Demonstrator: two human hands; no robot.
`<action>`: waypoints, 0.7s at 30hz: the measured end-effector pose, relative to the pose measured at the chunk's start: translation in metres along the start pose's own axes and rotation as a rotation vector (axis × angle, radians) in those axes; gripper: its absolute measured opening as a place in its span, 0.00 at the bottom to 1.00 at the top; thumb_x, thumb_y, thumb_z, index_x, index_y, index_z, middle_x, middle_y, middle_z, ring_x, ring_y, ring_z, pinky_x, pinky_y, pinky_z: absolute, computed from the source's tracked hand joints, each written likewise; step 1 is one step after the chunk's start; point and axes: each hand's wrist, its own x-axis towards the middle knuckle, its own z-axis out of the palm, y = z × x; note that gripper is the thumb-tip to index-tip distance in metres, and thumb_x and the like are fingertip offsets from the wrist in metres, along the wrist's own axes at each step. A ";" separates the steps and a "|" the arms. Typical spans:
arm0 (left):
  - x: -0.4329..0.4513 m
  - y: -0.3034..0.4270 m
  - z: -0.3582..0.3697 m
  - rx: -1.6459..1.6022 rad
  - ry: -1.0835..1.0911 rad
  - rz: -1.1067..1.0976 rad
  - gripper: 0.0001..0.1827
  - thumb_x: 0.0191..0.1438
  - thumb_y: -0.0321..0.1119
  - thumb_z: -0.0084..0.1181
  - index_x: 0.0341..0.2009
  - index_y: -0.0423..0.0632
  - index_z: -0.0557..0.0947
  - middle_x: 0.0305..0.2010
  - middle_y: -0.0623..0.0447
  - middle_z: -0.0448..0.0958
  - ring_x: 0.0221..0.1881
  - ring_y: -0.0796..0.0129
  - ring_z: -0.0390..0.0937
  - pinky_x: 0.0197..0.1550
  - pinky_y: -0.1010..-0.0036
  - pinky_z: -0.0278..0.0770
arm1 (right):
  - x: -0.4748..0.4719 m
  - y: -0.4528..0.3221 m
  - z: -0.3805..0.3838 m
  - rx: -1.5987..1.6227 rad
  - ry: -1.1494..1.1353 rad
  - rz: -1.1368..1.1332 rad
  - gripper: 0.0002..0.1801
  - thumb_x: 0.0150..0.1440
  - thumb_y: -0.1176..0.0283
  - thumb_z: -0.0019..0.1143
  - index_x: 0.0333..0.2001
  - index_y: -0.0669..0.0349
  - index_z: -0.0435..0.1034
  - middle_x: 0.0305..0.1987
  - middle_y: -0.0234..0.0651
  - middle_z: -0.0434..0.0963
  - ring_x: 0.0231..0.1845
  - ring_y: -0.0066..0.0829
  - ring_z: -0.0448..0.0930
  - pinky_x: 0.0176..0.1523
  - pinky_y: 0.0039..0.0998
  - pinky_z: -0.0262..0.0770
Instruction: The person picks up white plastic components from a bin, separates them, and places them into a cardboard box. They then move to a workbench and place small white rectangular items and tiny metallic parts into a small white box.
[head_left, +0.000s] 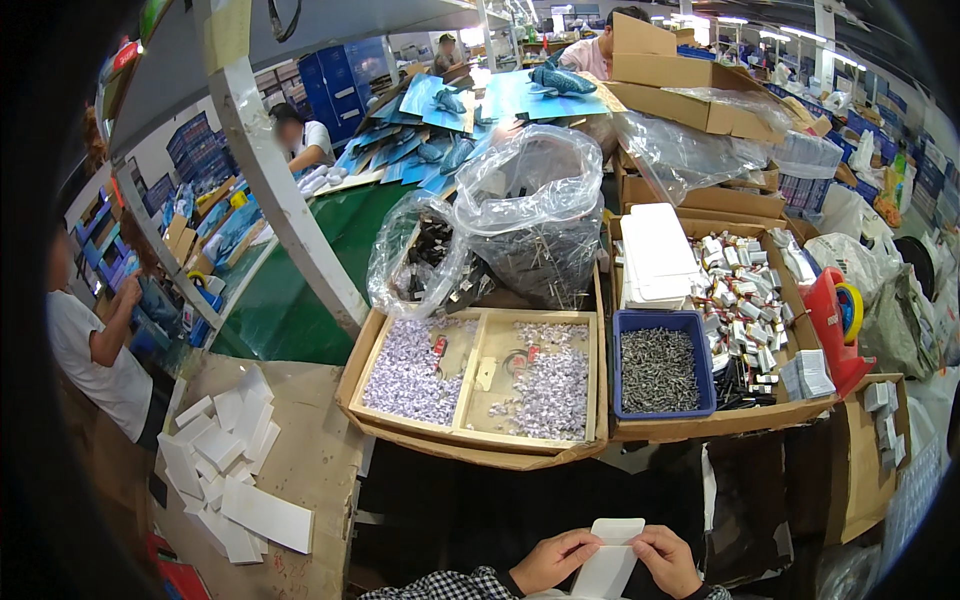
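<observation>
Between both hands is a white paperboard box with its end flap up. My left hand pinches its left edge near the fold. On the opposite edge, the thumb and fingers of my right hand grip the same fold. The lower end of the box runs out of the picture. Straight ahead stands a divided wooden tray of small whitish parts. Right of it, a blue plastic bin holds many small metal screws or pins. Flat white paperboard pieces are stacked behind that bin.
White boxes lie heaped on a cardboard-covered surface at left. A clear plastic bag of dark parts stands behind the tray. Small white-and-silver parts fill a carton beside a red tape dispenser. A metal post rises left. Several people are nearby.
</observation>
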 end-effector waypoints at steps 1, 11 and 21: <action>0.006 -0.006 -0.002 -0.041 -0.053 -0.097 0.15 0.61 0.34 0.46 0.51 0.43 0.71 0.45 0.55 0.72 0.43 0.74 0.70 0.46 0.78 0.69 | 0.001 0.004 0.000 0.024 -0.013 -0.038 0.08 0.55 0.80 0.51 0.40 0.69 0.69 0.39 0.36 0.73 0.43 0.27 0.73 0.47 0.22 0.67; 0.025 -0.009 0.009 -0.629 0.117 -0.230 0.13 0.59 0.30 0.50 0.49 0.43 0.72 0.39 0.56 0.74 0.39 0.79 0.70 0.43 0.82 0.70 | 0.002 0.018 -0.002 0.328 0.030 0.244 0.16 0.55 0.80 0.51 0.49 0.68 0.65 0.43 0.33 0.73 0.43 0.19 0.72 0.47 0.20 0.69; 0.021 0.018 -0.003 -0.506 -0.120 -0.227 0.11 0.55 0.26 0.52 0.45 0.42 0.76 0.53 0.47 0.72 0.53 0.67 0.69 0.57 0.72 0.66 | 0.003 0.017 -0.021 0.188 -0.077 0.132 0.06 0.53 0.76 0.56 0.34 0.66 0.75 0.39 0.37 0.76 0.41 0.28 0.76 0.45 0.24 0.71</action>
